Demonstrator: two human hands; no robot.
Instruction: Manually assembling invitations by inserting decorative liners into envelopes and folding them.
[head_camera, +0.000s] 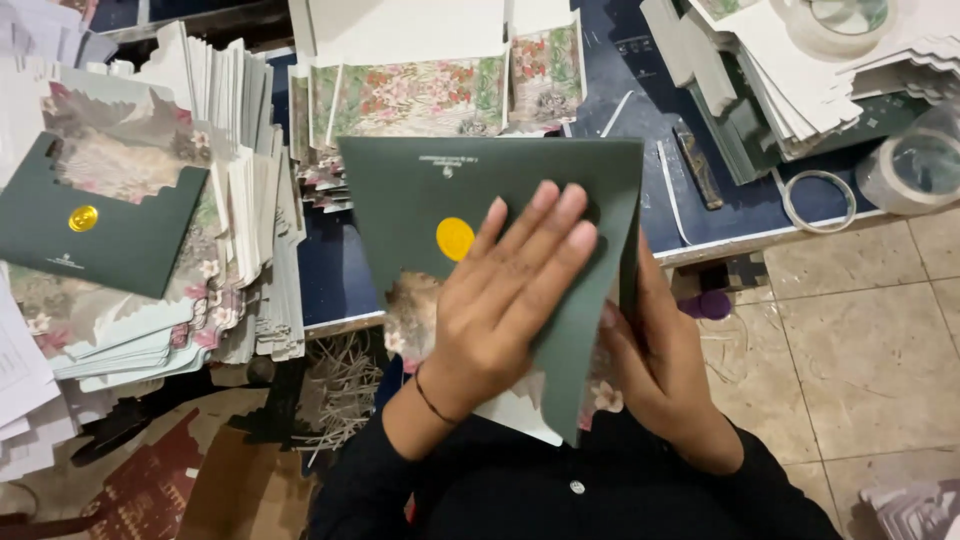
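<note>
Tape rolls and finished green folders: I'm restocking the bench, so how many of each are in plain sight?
Clear round tape rolls: 3
Dark green card folders with a round gold seal: 2, one under both hands, one on the left stack
Total: 5

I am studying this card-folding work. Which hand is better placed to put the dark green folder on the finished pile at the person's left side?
Probably the left hand: it lies flat on the dark green folder, nearer the finished pile. The right hand supports the far edge.

Black long sleeves, a thin dark band on the left wrist (432, 400).
</note>
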